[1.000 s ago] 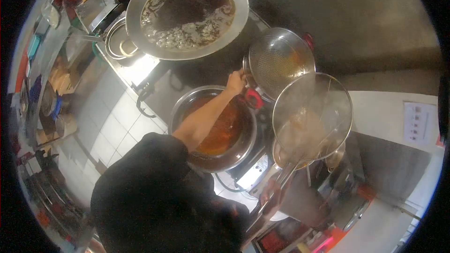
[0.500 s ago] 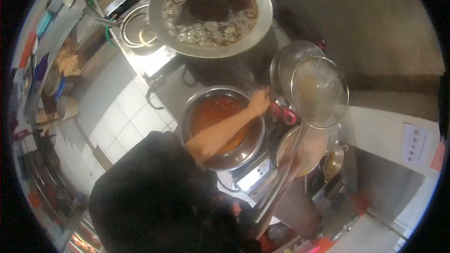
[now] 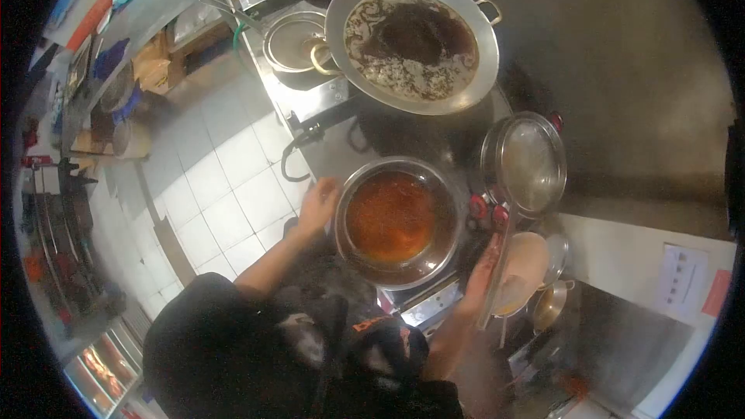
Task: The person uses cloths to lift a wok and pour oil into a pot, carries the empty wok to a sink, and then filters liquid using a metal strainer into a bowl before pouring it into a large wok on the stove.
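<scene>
A wide metal bowl (image 3: 442, 260) of reddish-brown liquid stands at the centre of the counter. My left hand (image 3: 320, 203) is at its left rim, empty, with loosely bent fingers; whether it touches the rim is unclear. Along the bowl's right side, my right hand (image 3: 483, 268) is closed round the long handle of a strainer (image 3: 531, 167). The strainer's round mesh head lies over or just above a round pot with red handles (image 3: 489, 211); the gap between them cannot be judged.
Behind the bowl sits a large wok (image 3: 489, 81) of dark, foamy liquid. Another strainer (image 3: 296, 40) rests left of it. A pale round container (image 3: 521, 264) and a small metal pan (image 3: 549, 306) are at the right. White floor tiles (image 3: 233, 190) show on the left.
My left hand has left the red handles, crossed back over the bowl and come to its left side. The strainer in my right hand has shifted slightly, and the view has turned.
</scene>
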Action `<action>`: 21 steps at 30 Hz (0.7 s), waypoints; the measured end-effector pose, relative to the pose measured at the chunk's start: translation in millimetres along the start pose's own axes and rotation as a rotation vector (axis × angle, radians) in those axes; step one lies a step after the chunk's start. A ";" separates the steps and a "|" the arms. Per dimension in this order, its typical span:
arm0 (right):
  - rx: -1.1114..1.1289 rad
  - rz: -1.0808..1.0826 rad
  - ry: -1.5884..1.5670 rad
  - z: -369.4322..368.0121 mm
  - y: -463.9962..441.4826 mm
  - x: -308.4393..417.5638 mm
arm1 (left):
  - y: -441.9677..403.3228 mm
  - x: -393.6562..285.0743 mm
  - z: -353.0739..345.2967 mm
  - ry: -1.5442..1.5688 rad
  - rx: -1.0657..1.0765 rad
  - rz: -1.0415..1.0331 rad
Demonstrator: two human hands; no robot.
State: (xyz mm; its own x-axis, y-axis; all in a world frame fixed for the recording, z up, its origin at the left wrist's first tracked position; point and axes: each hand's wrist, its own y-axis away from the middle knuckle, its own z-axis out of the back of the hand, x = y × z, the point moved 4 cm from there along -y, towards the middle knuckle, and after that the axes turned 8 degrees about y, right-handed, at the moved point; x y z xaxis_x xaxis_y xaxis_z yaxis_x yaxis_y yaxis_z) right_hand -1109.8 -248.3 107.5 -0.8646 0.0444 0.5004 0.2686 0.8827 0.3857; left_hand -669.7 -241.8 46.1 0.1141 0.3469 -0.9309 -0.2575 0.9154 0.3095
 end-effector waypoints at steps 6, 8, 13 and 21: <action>-0.519 0.227 0.514 22.9 112.6 -60.2 | -33.3 46.9 33.0 -0.001 0.127 0.064; -0.518 0.633 1.372 133.5 120.1 -86.0 | -46.1 40.7 30.0 -0.049 0.231 0.051; -0.699 0.149 1.516 158.9 115.0 -139.1 | -74.6 37.7 0.9 -0.197 0.480 -0.021; -0.744 0.145 1.076 100.1 133.1 -174.5 | -98.7 46.4 -23.7 -0.241 0.440 0.000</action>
State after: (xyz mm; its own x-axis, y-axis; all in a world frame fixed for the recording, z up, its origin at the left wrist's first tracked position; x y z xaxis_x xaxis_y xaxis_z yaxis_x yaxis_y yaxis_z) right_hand -965.7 -91.7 -6.0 -0.1330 -0.5815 0.8026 0.7964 0.4193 0.4358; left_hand -661.7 -320.9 -32.2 0.3464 0.3362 -0.8758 0.1661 0.8969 0.4099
